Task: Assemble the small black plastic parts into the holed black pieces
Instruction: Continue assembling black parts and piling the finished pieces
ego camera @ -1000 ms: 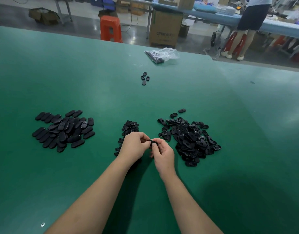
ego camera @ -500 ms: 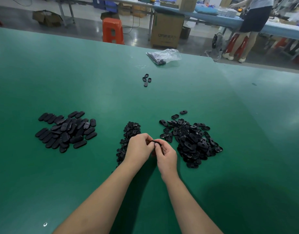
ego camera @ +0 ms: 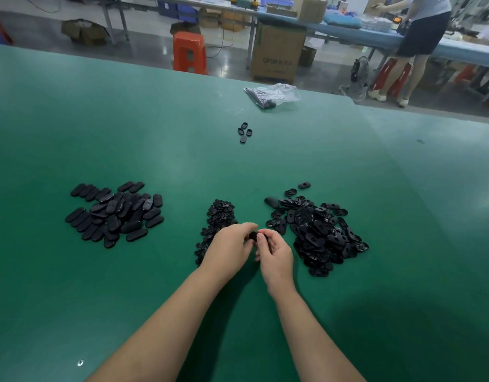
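My left hand (ego camera: 229, 246) and my right hand (ego camera: 275, 256) meet over the green table (ego camera: 155, 150), and together they pinch one black oval piece (ego camera: 253, 236) between their fingertips. Most of that piece is hidden by the fingers. A heap of holed black pieces (ego camera: 318, 232) lies just right of my right hand. A narrow heap of small black parts (ego camera: 215, 221) lies behind and left of my left hand. Further left sits a pile of closed black ovals (ego camera: 115, 213).
Several loose black pieces (ego camera: 244, 132) lie further back on the table, and a clear plastic bag (ego camera: 272, 95) with dark parts lies near the far edge. Beyond the edge stand an orange stool (ego camera: 188, 52), a cardboard box (ego camera: 278, 52) and a person at a blue bench.
Both hands stay together on the same piece; the fingers have shifted slightly around it. The view has tilted a little, so the piles sit lower in the frame.
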The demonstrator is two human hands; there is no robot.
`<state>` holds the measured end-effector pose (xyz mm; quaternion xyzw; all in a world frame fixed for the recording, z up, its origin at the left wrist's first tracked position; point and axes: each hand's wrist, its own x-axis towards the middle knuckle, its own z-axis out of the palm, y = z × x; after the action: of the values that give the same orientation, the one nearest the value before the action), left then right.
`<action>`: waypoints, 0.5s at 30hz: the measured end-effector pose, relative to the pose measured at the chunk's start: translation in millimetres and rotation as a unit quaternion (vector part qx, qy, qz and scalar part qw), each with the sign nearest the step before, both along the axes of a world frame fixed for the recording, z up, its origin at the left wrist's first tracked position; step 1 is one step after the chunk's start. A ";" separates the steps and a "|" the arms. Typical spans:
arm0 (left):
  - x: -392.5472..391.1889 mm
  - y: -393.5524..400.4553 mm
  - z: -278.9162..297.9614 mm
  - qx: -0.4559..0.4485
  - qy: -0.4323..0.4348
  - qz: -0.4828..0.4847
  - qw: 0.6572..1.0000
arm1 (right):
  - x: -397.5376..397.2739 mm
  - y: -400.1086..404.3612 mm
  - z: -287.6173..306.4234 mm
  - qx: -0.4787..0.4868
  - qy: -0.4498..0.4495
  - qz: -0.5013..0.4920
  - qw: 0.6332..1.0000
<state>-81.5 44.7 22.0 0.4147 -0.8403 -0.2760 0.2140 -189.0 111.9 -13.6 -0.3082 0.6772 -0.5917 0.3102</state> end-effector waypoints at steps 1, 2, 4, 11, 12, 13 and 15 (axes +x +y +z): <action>1.1 -0.3 0.0 -0.016 -0.004 -0.009 1.000 | 0.0 0.2 0.6 -0.002 -0.002 -0.001 1.000; 2.9 -0.9 0.3 -0.034 -0.008 -0.014 0.999 | 0.3 0.1 1.3 -0.005 -0.003 -0.001 1.000; 10.0 -3.6 1.4 -0.075 -0.020 0.004 0.997 | 1.2 0.4 2.7 -0.012 -0.012 -0.002 1.000; 79.8 -48.0 2.1 -0.104 -0.025 0.261 0.959 | 1.9 2.6 5.8 0.010 0.012 0.012 1.000; 94.7 -56.7 1.9 -0.106 -0.030 0.295 0.949 | 2.1 2.5 5.8 0.012 0.015 0.012 1.000; 110.0 -65.4 1.8 -0.110 -0.034 0.326 0.938 | 2.3 2.4 5.8 0.013 0.017 0.012 1.000; 138.3 -81.2 0.8 -0.120 -0.045 0.379 0.917 | 2.4 2.4 5.9 0.016 0.021 0.013 1.000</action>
<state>56.8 -36.5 22.8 0.6849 -0.6561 -0.0521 0.3126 -186.6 114.3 -7.7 -0.3239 0.6893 -0.5700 0.3083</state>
